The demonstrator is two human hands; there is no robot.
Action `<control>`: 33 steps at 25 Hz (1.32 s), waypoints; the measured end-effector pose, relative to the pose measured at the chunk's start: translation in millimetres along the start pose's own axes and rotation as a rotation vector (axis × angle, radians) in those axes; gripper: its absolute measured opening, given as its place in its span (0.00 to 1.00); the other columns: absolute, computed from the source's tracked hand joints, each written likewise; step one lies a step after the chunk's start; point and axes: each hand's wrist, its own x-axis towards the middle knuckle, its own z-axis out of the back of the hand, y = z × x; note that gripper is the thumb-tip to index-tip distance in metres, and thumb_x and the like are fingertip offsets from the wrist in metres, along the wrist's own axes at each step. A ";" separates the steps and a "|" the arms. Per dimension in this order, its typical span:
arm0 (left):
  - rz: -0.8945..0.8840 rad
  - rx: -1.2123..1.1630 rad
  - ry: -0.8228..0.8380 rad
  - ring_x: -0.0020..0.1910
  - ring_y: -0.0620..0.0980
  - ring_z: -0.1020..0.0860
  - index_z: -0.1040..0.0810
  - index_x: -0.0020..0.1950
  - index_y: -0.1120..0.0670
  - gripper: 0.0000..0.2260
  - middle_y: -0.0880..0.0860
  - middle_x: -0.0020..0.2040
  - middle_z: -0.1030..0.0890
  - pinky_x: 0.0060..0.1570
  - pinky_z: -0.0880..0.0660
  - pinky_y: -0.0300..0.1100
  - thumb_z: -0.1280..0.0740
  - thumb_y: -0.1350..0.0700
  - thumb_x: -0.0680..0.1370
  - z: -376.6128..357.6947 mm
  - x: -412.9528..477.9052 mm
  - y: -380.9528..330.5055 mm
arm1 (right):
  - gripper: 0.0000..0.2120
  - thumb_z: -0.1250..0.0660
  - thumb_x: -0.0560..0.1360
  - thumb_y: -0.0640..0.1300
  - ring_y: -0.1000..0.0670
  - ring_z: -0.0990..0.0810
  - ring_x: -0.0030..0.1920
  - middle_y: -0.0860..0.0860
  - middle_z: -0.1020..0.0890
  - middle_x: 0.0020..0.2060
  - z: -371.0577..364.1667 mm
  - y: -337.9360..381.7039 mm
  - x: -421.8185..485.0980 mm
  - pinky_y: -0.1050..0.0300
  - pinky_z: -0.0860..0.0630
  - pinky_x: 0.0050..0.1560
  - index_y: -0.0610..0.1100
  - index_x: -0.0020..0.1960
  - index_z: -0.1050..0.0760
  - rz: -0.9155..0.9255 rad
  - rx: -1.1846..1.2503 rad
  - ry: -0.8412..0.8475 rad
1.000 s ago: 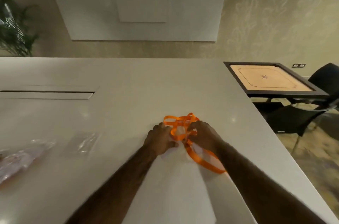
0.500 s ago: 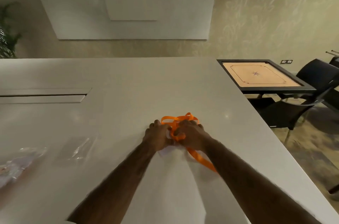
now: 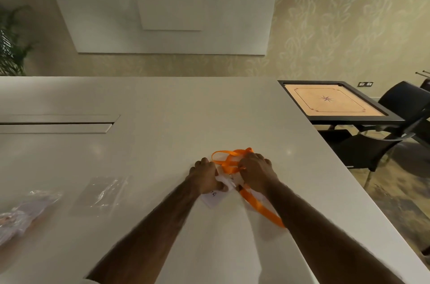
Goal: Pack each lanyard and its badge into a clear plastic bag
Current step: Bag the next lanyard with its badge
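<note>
Room, head view: a pale wall with leaf-patterned paper and a white wall panel (image 3: 160, 4). A carrom board (image 3: 330, 102) and a black chair (image 3: 395, 120) stand off to the right.
Table: a broad, pale, glossy table (image 3: 162, 102) carries everything, and both forearms reach out over it.
Orange lanyard: the orange lanyard (image 3: 229, 160) lies bunched in loose loops between and just beyond the two hands. One tail runs back along the table beside the right forearm.
Badge: the badge (image 3: 213, 200), a white card with dark marks, lies flat on the table, partly under the left hand.
Handling: the ribbon looks light, limp and prone to springing out of its folds. The card looks thin, fairly stiff and probably slick on this surface.
Where to hold: it is probably best to pinch the gathered loops together at the clip end, card included, so nothing trails.
Left hand: the left hand (image 3: 204, 179) is knuckles up with its fingers curled. Its grip is closed on the upper end of the badge.
Right hand: the right hand (image 3: 256, 172) is arched over the loops, its fingers curled down onto the ribbon in a closed grip.
Clear plastic bag: a clear plastic bag (image 3: 102, 193) lies flat and apparently empty, well to the left of the hands.
Filled bags: filled bags (image 3: 21, 216) lie at the far left edge, their contents blurred.
</note>
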 end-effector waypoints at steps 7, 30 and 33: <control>-0.012 -0.693 0.052 0.50 0.53 0.19 0.23 0.63 0.56 0.19 0.56 0.54 0.17 0.51 0.23 0.45 0.24 0.57 0.74 25.5 0.4 12.8 | 0.06 0.33 0.79 0.50 0.50 0.17 0.50 0.55 0.16 0.49 36.4 22.6 8.4 0.54 0.21 0.51 0.52 0.49 0.17 0.035 0.414 -0.092; -0.605 -1.395 -0.050 0.50 0.58 0.18 0.23 0.65 0.60 0.12 0.59 0.48 0.17 0.61 0.23 0.51 0.38 0.59 0.84 142.9 -56.9 -63.8 | 0.10 0.36 0.80 0.33 0.46 0.15 0.46 0.43 0.16 0.48 283.3 120.9 6.4 0.49 0.16 0.48 0.37 0.58 0.20 0.288 1.328 -0.308; -0.549 -1.308 -0.199 0.44 0.57 0.18 0.20 0.61 0.59 0.10 0.58 0.45 0.18 0.54 0.21 0.51 0.37 0.58 0.83 155.1 -52.3 -59.1 | 0.09 0.35 0.79 0.31 0.47 0.15 0.46 0.43 0.16 0.47 313.1 114.4 1.3 0.49 0.16 0.46 0.36 0.56 0.21 0.320 1.445 -0.337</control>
